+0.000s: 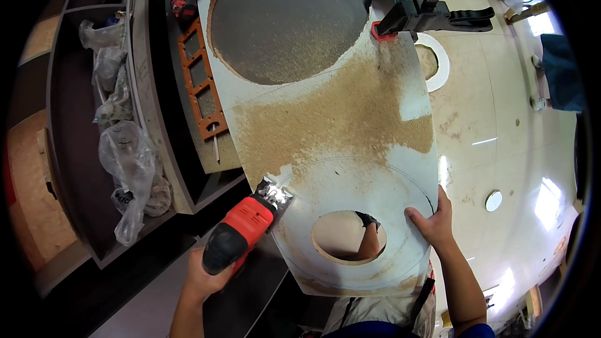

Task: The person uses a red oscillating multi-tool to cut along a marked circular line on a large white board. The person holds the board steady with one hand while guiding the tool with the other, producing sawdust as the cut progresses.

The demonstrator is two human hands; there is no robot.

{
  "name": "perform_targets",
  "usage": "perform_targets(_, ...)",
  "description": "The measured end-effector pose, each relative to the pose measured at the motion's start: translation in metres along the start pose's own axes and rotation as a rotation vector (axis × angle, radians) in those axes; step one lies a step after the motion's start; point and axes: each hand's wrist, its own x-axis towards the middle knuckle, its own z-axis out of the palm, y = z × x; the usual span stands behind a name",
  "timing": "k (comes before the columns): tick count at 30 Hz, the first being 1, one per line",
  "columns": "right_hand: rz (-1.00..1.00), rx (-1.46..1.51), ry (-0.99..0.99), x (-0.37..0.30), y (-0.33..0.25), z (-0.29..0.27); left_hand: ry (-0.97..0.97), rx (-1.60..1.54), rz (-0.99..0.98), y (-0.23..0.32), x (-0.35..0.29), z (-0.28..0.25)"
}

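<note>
My left hand (205, 280) is wrapped round the rear of a red and black jigsaw (247, 222). The saw's metal base rests at the left edge of a white board (350, 191); its blade cannot be made out. On the board's right edge my right hand (433, 220) keeps its thumb on top, the other fingers hidden by the board. Near me the board has a round hole, and a larger round opening takes up its far end. A curved line is marked around the smaller hole. Sawdust (325, 122) lies thick across the middle.
A black clamp (426, 15) grips the board's far right edge. An orange slotted template (203, 91) lies to the left, beyond it a dark cabinet carcass (72, 138) with clear plastic bags (128, 156). A white ring (442, 62) and a disc (493, 200) lie on the floor; a person (560, 75) stands far right.
</note>
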Motion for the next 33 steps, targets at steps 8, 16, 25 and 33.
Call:
perform_targets(8,-0.001,-0.002,0.001,0.0002,-0.0011,0.0004,0.020,0.014,0.030,0.0070,0.0026,0.0019)
perform_targets(16,-0.021,0.000,-0.001,-0.0010,-0.0024,0.0010,-0.005,0.021,0.043,0.0077,0.0032,-0.0002)
perform_targets(25,0.010,0.028,-0.008,-0.0006,-0.0056,0.0006,-0.004,0.072,0.053,0.0068,0.0064,-0.0010)
perform_targets(33,-0.012,0.015,-0.016,-0.0004,-0.0003,0.0002,-0.001,0.049,0.057,0.0045,0.0064,-0.0008)
